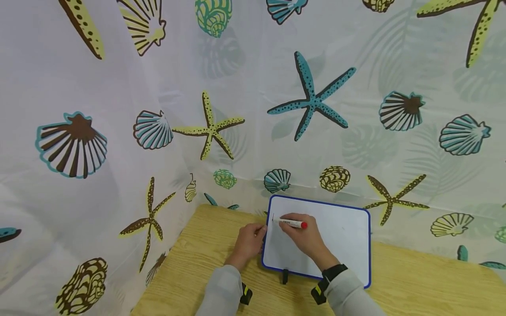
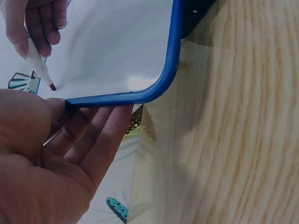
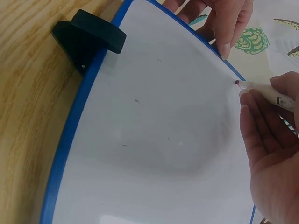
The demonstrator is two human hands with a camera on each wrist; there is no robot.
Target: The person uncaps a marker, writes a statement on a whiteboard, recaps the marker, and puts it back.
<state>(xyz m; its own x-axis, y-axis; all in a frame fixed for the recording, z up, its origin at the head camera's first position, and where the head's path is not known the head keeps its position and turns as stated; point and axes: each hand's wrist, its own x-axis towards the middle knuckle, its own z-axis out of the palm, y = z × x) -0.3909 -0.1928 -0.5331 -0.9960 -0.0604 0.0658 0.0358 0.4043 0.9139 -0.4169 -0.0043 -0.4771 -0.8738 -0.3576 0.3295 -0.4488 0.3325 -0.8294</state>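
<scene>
At the whiteboard (image 1: 341,239)'s left rim (image 2: 117,99), pinches the marker (image 1: 291,223) in the right hand (image 1: 307,235), grips that rim with the left hand (image 1: 248,241); seems barely begun: one short stroke (image 1: 273,217), much unwritten.

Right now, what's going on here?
Someone seems to be writing on a whiteboard: the right hand holds a red-ended marker, its tip beside a short dark mark at the upper left. The left hand's grip is on the board's left edge. A black support sits at the lower edge.
</scene>
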